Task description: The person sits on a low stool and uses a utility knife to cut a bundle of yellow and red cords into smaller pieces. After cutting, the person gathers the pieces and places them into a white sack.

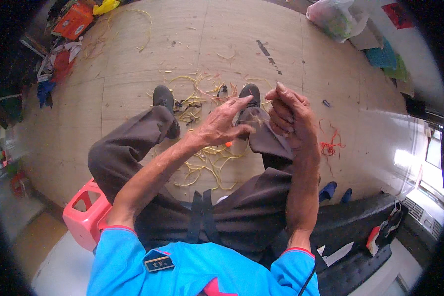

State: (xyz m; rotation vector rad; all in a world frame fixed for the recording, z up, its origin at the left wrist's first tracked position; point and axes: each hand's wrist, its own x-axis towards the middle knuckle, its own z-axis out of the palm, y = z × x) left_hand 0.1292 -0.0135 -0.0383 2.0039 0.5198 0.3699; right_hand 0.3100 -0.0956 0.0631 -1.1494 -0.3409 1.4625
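Note:
My left hand (221, 123) reaches in over the floor with its thumb and fingers apart. To its right my right hand (292, 116) is raised, its fingers curled in and the thumb pressed up against them. Fine golden strands (255, 121) spread through the gap between both hands and run to the curled fingers of the right one. Blur hides where they end. Below, a loose heap of yellow cord-like lengths (213, 165) lies between my feet, mixed with dark scraps (188, 111). A small orange piece (228, 144) shows just under my left hand.
A pink plastic stool (86, 217) stands at my left, and a black padded seat (350, 227) at my right. A tangle of red strands (332, 144) lies on the floor. Blue slippers (327, 191) sit near the seat. Bags (336, 19) and an orange box (74, 20) line the far edges.

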